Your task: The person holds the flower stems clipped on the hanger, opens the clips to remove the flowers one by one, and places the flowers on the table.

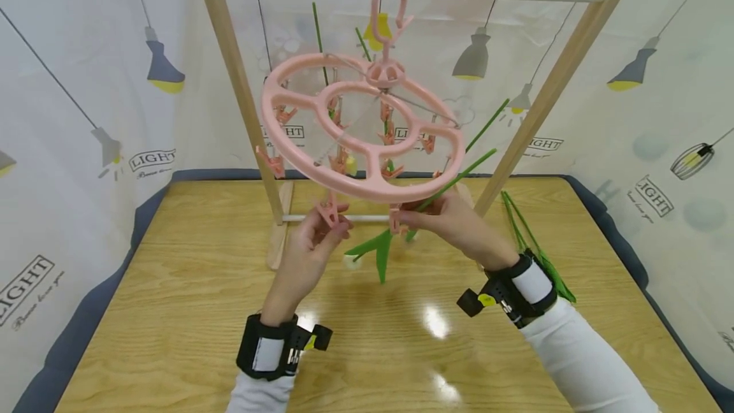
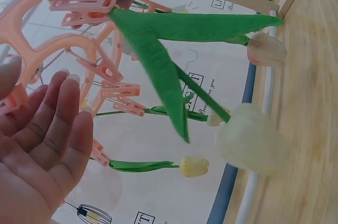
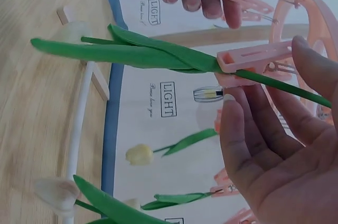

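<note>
A pink round clip hanger (image 1: 367, 190) hangs by its hook from a white rod, with pink clips around it. My left hand (image 1: 306, 253) pinches a pink clip (image 1: 329, 212) at the hanger's front left; no stem shows in that clip. At the front, my right hand (image 1: 459, 225) holds another pink clip (image 3: 256, 60) between thumb and fingers. This clip sits around the green stem of an artificial tulip, just above its leaves (image 3: 148, 57). Head down, the tulip shows a whitish bloom (image 2: 253, 139). Parts of the right fingers are hidden behind the clip.
The wooden rack's posts (image 1: 550, 97) stand on both sides, and a low white rod (image 1: 367, 218) joins its feet. Other tulips hang upside down from clips, one with a yellow bloom (image 2: 194, 166). Green tulip stems (image 1: 518, 234) lie on the wooden table (image 1: 189, 311) at right.
</note>
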A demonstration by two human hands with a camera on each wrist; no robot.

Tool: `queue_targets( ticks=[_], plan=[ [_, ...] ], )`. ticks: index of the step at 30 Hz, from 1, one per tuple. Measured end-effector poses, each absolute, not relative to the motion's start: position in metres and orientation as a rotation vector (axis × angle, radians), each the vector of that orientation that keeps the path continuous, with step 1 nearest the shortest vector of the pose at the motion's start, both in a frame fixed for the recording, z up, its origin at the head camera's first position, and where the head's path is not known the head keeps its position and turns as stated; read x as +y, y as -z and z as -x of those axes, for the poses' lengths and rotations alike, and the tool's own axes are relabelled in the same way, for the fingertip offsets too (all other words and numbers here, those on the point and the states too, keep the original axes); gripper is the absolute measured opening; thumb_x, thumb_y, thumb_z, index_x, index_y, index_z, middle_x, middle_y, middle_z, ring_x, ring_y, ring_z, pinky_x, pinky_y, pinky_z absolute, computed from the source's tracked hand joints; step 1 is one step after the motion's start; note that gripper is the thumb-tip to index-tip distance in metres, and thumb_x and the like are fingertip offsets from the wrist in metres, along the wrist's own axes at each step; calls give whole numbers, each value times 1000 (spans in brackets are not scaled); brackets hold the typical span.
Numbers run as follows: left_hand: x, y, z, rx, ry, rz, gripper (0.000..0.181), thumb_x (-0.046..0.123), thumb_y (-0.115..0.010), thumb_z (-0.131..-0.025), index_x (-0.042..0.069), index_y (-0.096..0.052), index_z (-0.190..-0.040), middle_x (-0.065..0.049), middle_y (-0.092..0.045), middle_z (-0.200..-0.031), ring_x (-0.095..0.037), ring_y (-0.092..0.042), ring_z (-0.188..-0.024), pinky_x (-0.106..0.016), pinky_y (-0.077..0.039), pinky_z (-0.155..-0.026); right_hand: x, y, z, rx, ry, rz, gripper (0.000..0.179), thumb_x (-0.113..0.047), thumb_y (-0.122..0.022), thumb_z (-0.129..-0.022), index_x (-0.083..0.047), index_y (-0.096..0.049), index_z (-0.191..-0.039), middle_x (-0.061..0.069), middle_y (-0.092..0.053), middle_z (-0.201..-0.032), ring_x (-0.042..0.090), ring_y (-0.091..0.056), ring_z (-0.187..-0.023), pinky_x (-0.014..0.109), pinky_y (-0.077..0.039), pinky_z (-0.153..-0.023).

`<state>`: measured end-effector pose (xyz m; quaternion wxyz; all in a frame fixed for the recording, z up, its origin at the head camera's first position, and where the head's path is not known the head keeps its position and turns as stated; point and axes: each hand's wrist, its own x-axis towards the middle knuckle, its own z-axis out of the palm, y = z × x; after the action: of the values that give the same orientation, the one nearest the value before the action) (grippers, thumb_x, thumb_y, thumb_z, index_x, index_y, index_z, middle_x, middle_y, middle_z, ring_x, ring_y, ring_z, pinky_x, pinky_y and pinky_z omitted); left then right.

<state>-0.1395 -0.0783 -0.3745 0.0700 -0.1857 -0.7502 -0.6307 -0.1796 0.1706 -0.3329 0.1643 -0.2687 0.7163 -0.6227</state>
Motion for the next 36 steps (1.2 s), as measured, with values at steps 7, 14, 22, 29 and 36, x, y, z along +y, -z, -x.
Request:
queue_targets(
  ticks=[7, 14, 22, 29, 36],
  plan=[
    [-81, 375, 139, -2335, 1890, 569, 38, 18, -64, -92, 1, -46, -121, -19, -42, -150, -34, -40, -133, -61, -38, -104, 164, 336, 177, 2054, 1747, 757, 22, -15, -56, -98, -3, -60, -116, 6, -70, -95, 25, -61, -92, 32, -55, -76],
    [-79, 378, 139, -2472, 1893, 608, 85, 33, -67, -90, 18, -15, -155, -14, -22, -161, -28, -26, -143, -62, -28, -112, 160, 340, 174, 2122, 1752, 720, 21, -20, -55, -99, -11, -64, -116, 0, -73, -93, 28, -64, -96, 36, -55, -79],
    [-70, 379, 135, -2704, 1871, 636, 87, 43, -65, -89, 14, -16, -155, -14, -43, -151, -30, -43, -134, -54, -40, -109, 151, 342, 170, 2151, 1796, 694, 26, -20, -58, -97, -6, -64, -118, -6, -74, -89, 24, -67, -89, 34, -54, -71],
    [-72, 384, 136, -2756, 1833, 785, 56, 38, -55, -97, 15, -40, -146, -15, -65, -127, -24, -61, -112, -51, -52, -94, 143, 344, 169, 2171, 1805, 692, 25, -20, -60, -96, -4, -66, -114, -7, -73, -87, 20, -63, -83, 29, -53, -71],
    [-75, 389, 139, -2721, 1741, 961, 22, 19, -46, -103, 8, -65, -107, -11, -71, -95, -21, -64, -83, -42, -54, -82, 141, 344, 167, 2222, 1784, 712, 21, -18, -60, -96, -4, -67, -109, -7, -72, -89, 18, -62, -82, 32, -53, -70]
  ],
)
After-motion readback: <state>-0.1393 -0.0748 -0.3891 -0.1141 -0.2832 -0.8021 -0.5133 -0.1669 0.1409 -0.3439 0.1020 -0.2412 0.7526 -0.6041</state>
